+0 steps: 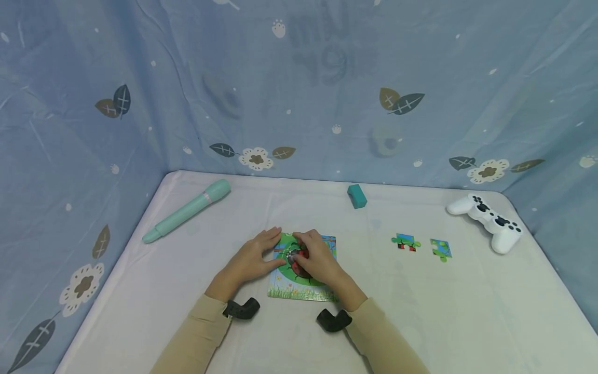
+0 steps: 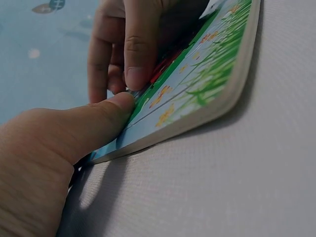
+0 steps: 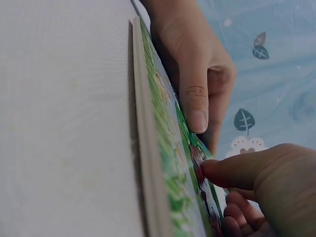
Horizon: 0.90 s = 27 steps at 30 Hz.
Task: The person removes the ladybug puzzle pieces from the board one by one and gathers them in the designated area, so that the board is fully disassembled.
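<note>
A jigsaw puzzle board (image 1: 299, 293) lies on the white table, showing a red ladybug on a green round ground, with grass and flowers along its near edge. My left hand (image 1: 254, 258) rests at its left side, fingers extended along the edge and thumb on the picture. Over the ladybug, my right hand (image 1: 320, 259) holds a puzzle piece between its thumb and bent fingers, and that hand hides most of the piece. The right thumb (image 3: 237, 170) is right at the picture surface. Loose puzzle pieces (image 1: 406, 241) (image 1: 441, 249) lie to the right of the board.
A mint-green wand-shaped object (image 1: 187, 212) lies at the back left. Near the back edge is a small teal block (image 1: 357, 196). A white game controller (image 1: 487, 222) sits at the right. A blue patterned curtain (image 1: 299, 93) hangs behind the table.
</note>
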### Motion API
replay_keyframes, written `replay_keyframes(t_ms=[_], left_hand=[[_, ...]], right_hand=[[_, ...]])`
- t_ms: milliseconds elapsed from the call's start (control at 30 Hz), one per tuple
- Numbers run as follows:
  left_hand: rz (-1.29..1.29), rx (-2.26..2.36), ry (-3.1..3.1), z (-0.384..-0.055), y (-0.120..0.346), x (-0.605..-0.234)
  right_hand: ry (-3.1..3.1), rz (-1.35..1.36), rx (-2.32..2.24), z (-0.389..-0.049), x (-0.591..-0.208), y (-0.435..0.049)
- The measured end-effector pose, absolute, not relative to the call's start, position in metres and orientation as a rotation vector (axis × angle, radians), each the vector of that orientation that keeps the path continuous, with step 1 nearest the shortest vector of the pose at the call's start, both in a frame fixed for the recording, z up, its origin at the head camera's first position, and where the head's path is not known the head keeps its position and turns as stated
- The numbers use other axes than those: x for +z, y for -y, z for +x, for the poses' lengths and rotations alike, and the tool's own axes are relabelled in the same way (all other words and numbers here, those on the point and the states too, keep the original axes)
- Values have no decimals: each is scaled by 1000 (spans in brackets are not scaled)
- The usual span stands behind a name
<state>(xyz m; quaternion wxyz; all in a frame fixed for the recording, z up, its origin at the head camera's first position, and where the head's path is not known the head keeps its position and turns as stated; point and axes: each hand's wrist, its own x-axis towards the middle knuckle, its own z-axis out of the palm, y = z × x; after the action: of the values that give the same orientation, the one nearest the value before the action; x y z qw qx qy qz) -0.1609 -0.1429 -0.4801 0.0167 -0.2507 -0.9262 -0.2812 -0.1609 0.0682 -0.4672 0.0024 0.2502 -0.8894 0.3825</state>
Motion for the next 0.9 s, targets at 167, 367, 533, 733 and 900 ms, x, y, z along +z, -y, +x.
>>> replay_keyframes(t_ms=[167,367,533,733,900], left_hand=[[-780,-870,2878,-162,143,-482],[-781,-874,2878,-162,143,-482],[-771,-881,2883,-161,143,-481],[-745,-901,2897,-160,142,-479],[-748,-900,2904,-161,142,-478]], right_hand=[[2773,771,1240,-160,-467,-69],[2751,784,1240,-161,-469,-70],[2722,774,1225,-161,-469,-70],[2685,732,1319,-160,-462,-73],[2668,679,1404,-162,-453,-81]])
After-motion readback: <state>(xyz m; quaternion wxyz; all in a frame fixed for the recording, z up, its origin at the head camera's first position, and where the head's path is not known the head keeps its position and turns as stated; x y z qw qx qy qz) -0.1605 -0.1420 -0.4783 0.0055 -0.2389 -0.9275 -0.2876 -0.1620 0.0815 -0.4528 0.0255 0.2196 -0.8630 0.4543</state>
